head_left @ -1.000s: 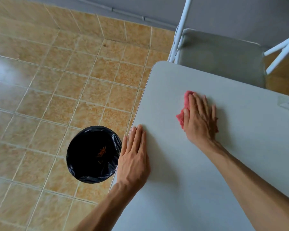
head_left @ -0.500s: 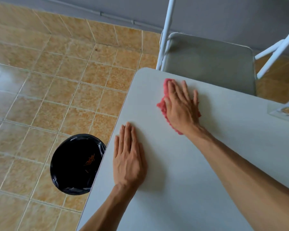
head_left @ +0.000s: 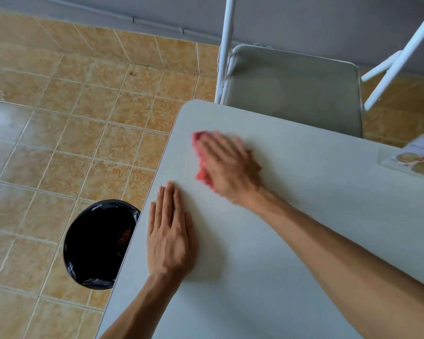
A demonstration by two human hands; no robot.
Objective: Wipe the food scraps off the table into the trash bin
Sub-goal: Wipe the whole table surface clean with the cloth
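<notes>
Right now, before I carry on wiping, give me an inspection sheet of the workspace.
Surface: pale table, no scraps visible on the part in view.
Job's things: pink cloth under the right hand; black-lined trash bin on the floor beside the table's left edge, orange scraps inside.
Clutter: printed card at the far right edge.
Hands: left hand flat on the table; right hand pressing the cloth, blurred.
Cables: nothing seen.
Surroundings: tiled floor, grey chair behind the table.
</notes>
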